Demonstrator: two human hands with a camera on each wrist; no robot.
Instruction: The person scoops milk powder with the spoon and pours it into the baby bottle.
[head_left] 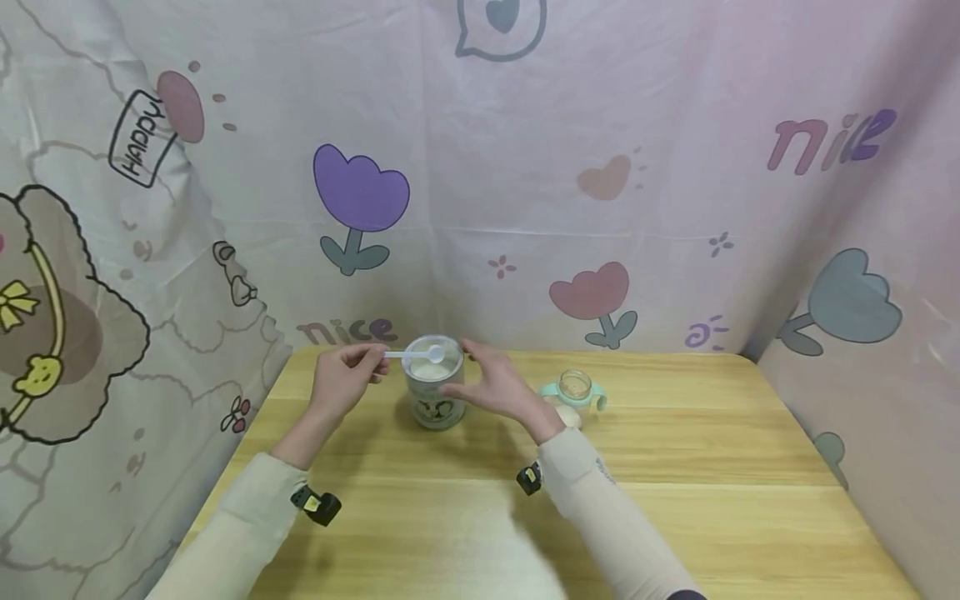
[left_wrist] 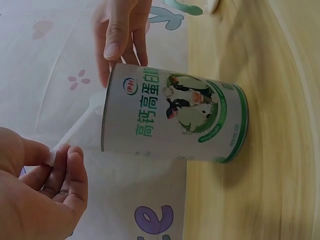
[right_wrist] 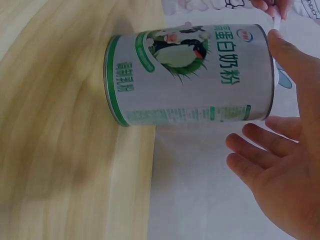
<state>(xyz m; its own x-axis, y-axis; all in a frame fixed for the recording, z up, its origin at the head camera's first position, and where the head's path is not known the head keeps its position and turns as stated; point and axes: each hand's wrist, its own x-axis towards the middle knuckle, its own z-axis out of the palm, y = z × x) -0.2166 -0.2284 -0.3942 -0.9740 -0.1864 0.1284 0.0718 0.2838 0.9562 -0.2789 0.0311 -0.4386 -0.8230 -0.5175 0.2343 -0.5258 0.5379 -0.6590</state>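
Observation:
Between the thumb and fingers of my left hand (head_left: pixel 341 379) is the handle of a white scoop (head_left: pixel 411 355). Its bowl hovers over the open mouth of a milk powder can (head_left: pixel 435 408), where pale powder shows. The can stands upright; a cow picture and green lettering mark its side in the left wrist view. Around the can's right side, close to the rim, my right hand (head_left: pixel 498 383) is spread with thumb and fingers extended. In the right wrist view its thumb is at the rim; whether the other fingers touch the can, I cannot tell.
A clear bottle (head_left: pixel 575 385) with mint-green handles stands uncapped right of the can, with pale powder visible inside. Beside it, partly behind my right wrist, lies a pale rounded object (head_left: pixel 568 415). The wooden table (head_left: pixel 720 483) ends at a printed cloth backdrop (head_left: pixel 495 167).

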